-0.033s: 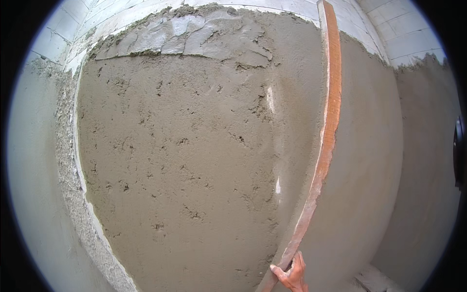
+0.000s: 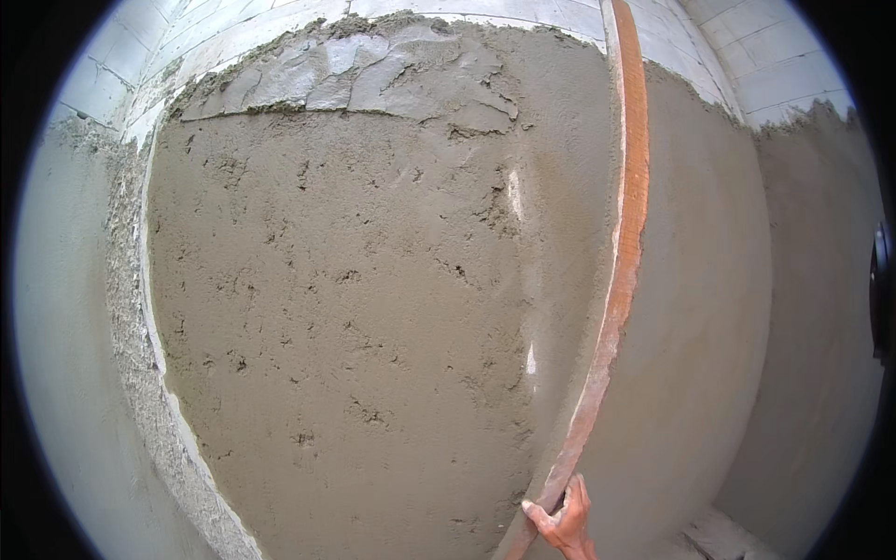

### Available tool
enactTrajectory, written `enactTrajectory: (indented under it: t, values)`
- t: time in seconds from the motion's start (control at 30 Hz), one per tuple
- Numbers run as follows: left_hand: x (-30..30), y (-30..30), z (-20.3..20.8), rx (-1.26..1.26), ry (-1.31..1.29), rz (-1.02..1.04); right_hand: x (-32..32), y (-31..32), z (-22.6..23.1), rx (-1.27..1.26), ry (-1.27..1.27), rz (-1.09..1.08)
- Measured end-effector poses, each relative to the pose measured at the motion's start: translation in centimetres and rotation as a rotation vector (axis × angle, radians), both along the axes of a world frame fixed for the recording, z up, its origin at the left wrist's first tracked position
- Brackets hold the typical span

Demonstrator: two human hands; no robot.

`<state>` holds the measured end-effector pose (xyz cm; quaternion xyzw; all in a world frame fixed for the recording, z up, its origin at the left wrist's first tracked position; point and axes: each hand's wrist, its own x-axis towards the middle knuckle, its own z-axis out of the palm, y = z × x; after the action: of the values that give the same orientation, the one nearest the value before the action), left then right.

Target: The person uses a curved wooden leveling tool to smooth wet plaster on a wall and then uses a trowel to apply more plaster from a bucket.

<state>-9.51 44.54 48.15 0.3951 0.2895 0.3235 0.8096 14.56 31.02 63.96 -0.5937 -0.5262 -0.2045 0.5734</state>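
My right hand [image 2: 567,525] grips the lower part of a long wooden straightedge [image 2: 627,224], thumb on its left side and fingers on its right. The board stands nearly upright against the wall, slanting so that its foot lies further left than its top. Its upper part is orange-brown, and grey mortar coats its left edge and lower end. Left of it spreads wet, pitted mortar plaster [image 2: 355,280], with two pale marks near the board. My left hand is out of view.
Smoother plaster [image 2: 700,280] lies right of the board, reaching a corner. Bare pale blocks [image 2: 523,9] show along the top. A rough unplastered strip [image 2: 131,280] borders the wet area at left. Pale debris [image 2: 723,537] sits at the lower right, and a dark object [image 2: 879,289] at the right rim.
My right hand appears slightly higher and further right in the view, still on the straightedge. The board's upper part appears a little further left, as do the wall marks.
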Motion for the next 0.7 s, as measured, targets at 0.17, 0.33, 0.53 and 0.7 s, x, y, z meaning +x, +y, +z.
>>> enactTrajectory:
  t: [0.17,0.33,0.53,0.7]
  values:
    - [2.3,-0.2,4.4,-0.017,-0.196,0.020,3.3,3.6,11.8,0.493,0.160,0.198]
    - [2.8,-0.2,5.3,-0.088,-0.325,0.083,7.1,8.1,21.7,0.495,0.086,0.005]
    - [4.4,0.0,6.1,-0.176,-0.484,0.130,11.4,12.0,31.3,0.542,-0.029,-0.087]
    - [5.5,1.1,6.9,-0.255,-0.619,0.190,13.7,15.0,39.0,0.503,-0.114,-0.255]
